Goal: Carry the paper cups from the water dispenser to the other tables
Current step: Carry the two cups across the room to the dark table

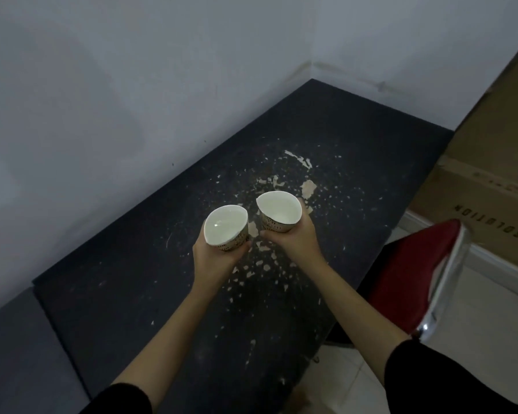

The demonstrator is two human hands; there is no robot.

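Note:
Two paper cups with white insides and dark speckled print are held above a black table [126, 288] whose top is chipped and flaking. My left hand [214, 258] grips the left paper cup [225, 227] from below; its rim is squeezed out of round and some liquid shows inside. My right hand [296, 239] grips the right paper cup [277, 210] around its lower wall, its rim also pinched to a point. The cups are side by side, a small gap between them, both off the tabletop.
The table fits into a corner between two pale walls. A red chair with a chrome frame [416, 279] stands at its right edge. Large cardboard boxes [491, 174] rise behind the chair. A lower dark surface [18, 354] adjoins the table on the left.

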